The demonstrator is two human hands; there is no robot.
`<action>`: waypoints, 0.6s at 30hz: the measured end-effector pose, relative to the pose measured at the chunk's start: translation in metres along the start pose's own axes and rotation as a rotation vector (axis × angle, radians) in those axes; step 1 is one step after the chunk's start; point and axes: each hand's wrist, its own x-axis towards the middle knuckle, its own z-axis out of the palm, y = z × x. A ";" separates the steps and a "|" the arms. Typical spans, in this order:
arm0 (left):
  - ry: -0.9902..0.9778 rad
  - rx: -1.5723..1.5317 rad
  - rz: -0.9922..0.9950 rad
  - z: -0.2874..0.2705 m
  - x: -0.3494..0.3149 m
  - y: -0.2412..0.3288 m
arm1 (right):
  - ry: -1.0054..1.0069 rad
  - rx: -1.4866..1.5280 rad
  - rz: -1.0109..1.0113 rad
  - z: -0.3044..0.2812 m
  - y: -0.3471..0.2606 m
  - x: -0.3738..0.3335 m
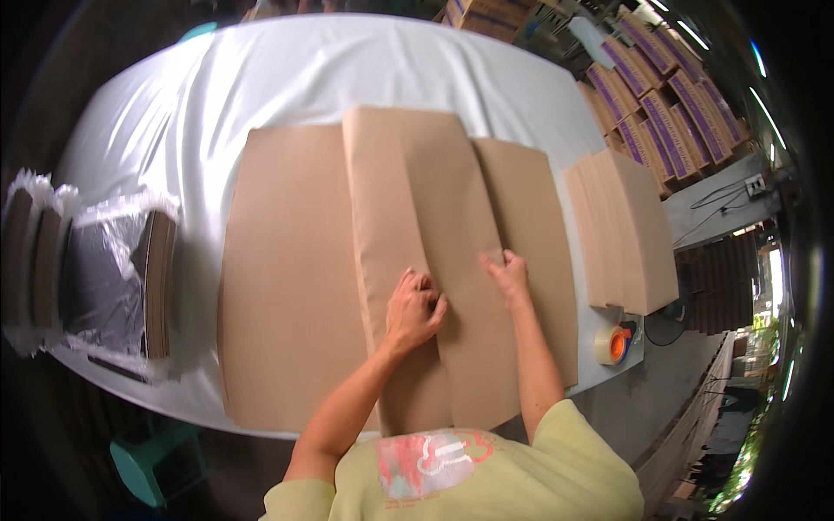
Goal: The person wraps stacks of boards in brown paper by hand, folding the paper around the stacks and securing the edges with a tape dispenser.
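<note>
A large sheet of brown kraft paper (456, 200) lies in front of me with both sides folded inward, the flaps meeting or overlapping along its middle. Beneath it, flat brown sheets (287, 260) spread out to the left and right. My left hand (415, 311) is closed, its fingers curled at the edge of the left flap near the middle. At the right folded edge, my right hand (508, 273) pinches the paper between thumb and fingers. Part of what the left fingertips grip is hidden by the hand itself.
A white cloth (287, 61) covers the table. To the right stand a stack of folded brown paper (621, 230) and a tape roll (611, 346). Plastic-wrapped brown stacks (104, 278) sit at the left edge. Beyond are striped cartons (669, 122); a green stool (139, 469) stands lower left.
</note>
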 end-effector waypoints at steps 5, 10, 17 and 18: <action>-0.081 0.053 -0.143 -0.006 0.001 0.001 | 0.059 -0.219 -0.128 0.007 -0.011 -0.003; -0.034 0.002 -0.117 0.002 0.002 0.006 | 0.122 -0.321 -0.147 -0.006 0.017 -0.018; -0.152 0.078 0.124 0.002 0.008 -0.022 | 0.043 -0.031 -0.120 -0.030 0.083 -0.092; -0.201 0.090 0.103 0.002 0.010 -0.027 | 0.011 0.080 -0.065 -0.034 0.086 -0.113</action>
